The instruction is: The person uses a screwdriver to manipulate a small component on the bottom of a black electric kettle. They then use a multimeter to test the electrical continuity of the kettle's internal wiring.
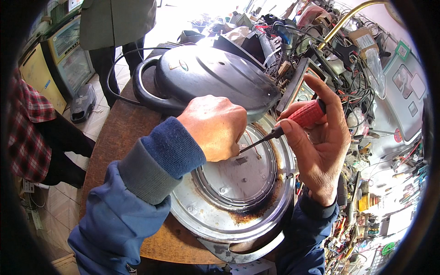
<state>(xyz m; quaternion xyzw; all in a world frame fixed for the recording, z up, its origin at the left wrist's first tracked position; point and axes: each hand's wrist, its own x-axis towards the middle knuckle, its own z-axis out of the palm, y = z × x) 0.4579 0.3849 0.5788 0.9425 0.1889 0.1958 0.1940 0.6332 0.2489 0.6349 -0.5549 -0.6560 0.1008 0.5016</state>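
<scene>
My right hand (323,146) holds a screwdriver by its red handle (307,114), with thumb and fingers around the grip. The dark shaft slants down to the left, and its tip ends beside my left hand (214,126). That left hand is closed above the middle of a round metal appliance base (185,201); what its fingers hold, if anything, is hidden. Brown rust and burnt stains ring the base's recessed centre, where small wires and fittings show. A grey loop handle (243,254) sticks out at the near side.
A black appliance shell with a loop handle (149,87) lies behind the base on the wooden table (107,151). A multimeter (302,94) and heaped cables (341,82) crowd the right. Two people stand at the left, one in a plaid shirt (34,137).
</scene>
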